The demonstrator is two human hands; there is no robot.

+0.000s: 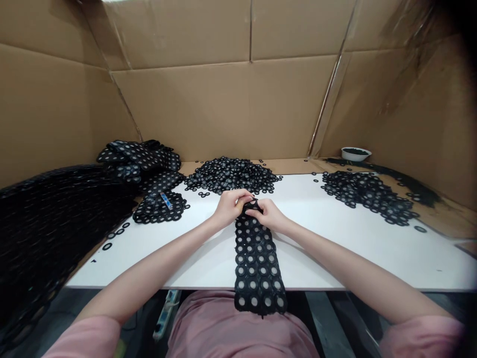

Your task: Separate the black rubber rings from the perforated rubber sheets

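A black strip of joined rings (257, 258) runs down the middle of the white table and hangs over its front edge. At its far end my left hand (234, 205) is closed, thumb and fingers pinching the edge. My right hand (269, 215) pinches the same end from the right, its thumb and fingers pressed on the black rings. The two hands are close together, with fingertips nearly meeting. Just beyond them lies a heap of loose black rings (231, 173). Whether a separate ring is between the fingers is too small to tell.
On the left are a large black mass of strands (63, 214) and folded ring mesh (139, 159), with a small blue-and-white object (166, 200) on it. More black rings (367, 194) lie on the right. Behind them stands a white bowl (356, 154). Cardboard walls (223, 109) surround the white table (328, 248).
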